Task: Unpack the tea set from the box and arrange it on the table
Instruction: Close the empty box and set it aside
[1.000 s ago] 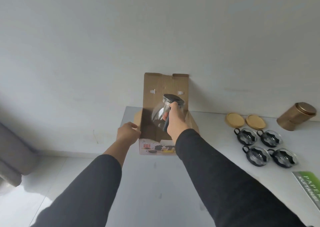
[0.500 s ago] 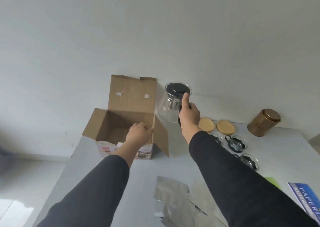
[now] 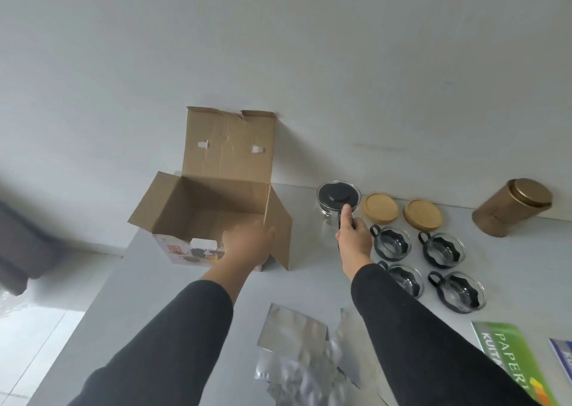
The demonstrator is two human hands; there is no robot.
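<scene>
The open cardboard box (image 3: 210, 207) stands at the table's far left, flaps spread; its inside looks bare. My left hand (image 3: 247, 244) rests on its near right corner. To the right, a glass teapot with a black lid (image 3: 339, 195) stands on the table by the wall. My right hand (image 3: 353, 238) is closed around its black handle, thumb up toward the lid. Several glass cups in black holders (image 3: 391, 244) sit in a square just right of that hand. Two round wooden coasters (image 3: 380, 207) lie behind them.
A gold tin (image 3: 513, 207) stands at the back right by the wall. Crumpled silver wrapping (image 3: 294, 353) lies near the front between my arms. A green paper packet (image 3: 510, 359) and a blue one lie at the front right. The table's left edge drops to the floor.
My right hand carried the teapot out of the box, rightward and down onto the table beside the coasters. My left hand shifted from the box's left side to its near right corner.
</scene>
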